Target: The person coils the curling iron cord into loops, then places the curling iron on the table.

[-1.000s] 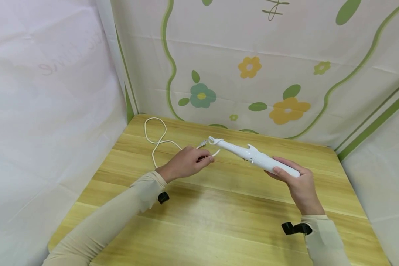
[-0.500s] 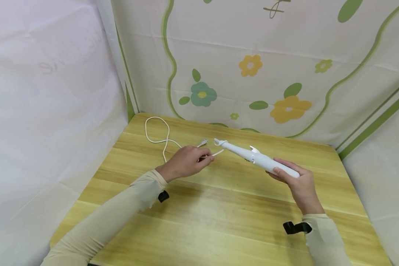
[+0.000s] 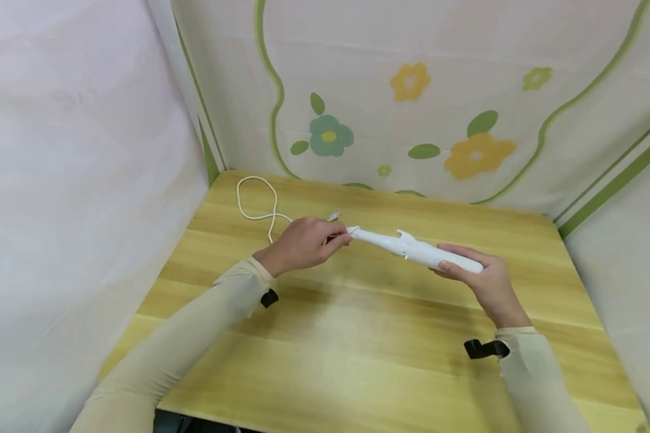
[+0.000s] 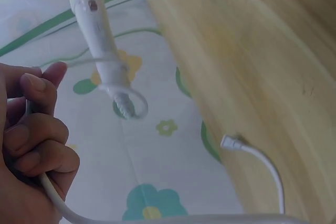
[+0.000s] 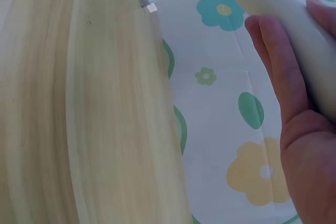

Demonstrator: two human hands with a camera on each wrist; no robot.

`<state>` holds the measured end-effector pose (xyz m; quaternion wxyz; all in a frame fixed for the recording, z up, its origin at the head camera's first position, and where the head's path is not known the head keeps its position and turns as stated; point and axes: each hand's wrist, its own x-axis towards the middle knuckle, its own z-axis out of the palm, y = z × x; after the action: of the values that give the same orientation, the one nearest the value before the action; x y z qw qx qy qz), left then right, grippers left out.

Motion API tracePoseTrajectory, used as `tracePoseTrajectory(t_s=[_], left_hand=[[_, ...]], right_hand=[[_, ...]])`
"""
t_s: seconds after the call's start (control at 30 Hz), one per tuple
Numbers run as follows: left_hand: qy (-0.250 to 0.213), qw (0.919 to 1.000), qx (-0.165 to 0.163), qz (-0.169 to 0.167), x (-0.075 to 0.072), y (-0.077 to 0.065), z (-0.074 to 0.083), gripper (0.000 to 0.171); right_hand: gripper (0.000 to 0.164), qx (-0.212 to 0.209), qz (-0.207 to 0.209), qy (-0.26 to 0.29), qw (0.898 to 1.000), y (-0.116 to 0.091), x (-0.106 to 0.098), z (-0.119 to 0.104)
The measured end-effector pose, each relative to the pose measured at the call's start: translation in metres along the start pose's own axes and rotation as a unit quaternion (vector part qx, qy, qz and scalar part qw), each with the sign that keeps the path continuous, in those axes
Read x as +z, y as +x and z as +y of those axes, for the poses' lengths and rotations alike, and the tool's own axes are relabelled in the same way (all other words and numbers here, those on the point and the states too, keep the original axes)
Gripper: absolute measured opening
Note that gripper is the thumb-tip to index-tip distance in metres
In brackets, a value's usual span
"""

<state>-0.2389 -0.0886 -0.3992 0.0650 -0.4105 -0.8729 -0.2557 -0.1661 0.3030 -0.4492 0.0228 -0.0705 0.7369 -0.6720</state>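
Note:
A white curling iron (image 3: 419, 251), with a small lever jutting up midway, is held above the table, slightly tilted. My right hand (image 3: 490, 285) grips its thick end, thumb on one side and fingers on the other. At the opposite, narrower end my left hand (image 3: 306, 242) pinches the white power cord (image 4: 55, 198). In the left wrist view, the cord loops round the handle (image 4: 111, 72) near its ribbed tail and runs to the thumb and forefinger, while the other fingers curl over another stretch. The plug (image 3: 333, 215) lies on the table beyond my left hand.
Slack cord (image 3: 257, 216) lies in a loop at the back left of the wooden table (image 3: 357, 361). A flower-printed white cloth (image 3: 368, 120) hangs behind the table's back edge, with further white cloth (image 3: 76, 210) at the left side.
My left hand and the iron's tail end have come together, taking up the short stretch of cord between them. The iron has shifted slightly left. The head view has tilted down a little.

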Motion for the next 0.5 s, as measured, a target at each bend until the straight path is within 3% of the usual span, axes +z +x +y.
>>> tracePoseTrajectory(t_s=[0.17,0.33,0.5], left_hand=[[-0.01,0.9998,0.016,0.002,-0.011,0.0,-0.006,0.021],[-0.02,0.9992,0.034,-0.007,-0.02,0.015,-0.013,0.022],[-0.09,0.9949,0.025,-0.037,-0.021,0.03,-0.017,0.023]], right_hand=[[0.042,-0.008,-0.039,-0.025,0.999,-0.006,0.001,0.004],[0.039,-0.016,-0.061,-0.03,0.998,-0.006,-0.001,-0.001],[0.037,-0.038,-0.08,-0.004,0.996,-0.009,-0.007,-0.01]])
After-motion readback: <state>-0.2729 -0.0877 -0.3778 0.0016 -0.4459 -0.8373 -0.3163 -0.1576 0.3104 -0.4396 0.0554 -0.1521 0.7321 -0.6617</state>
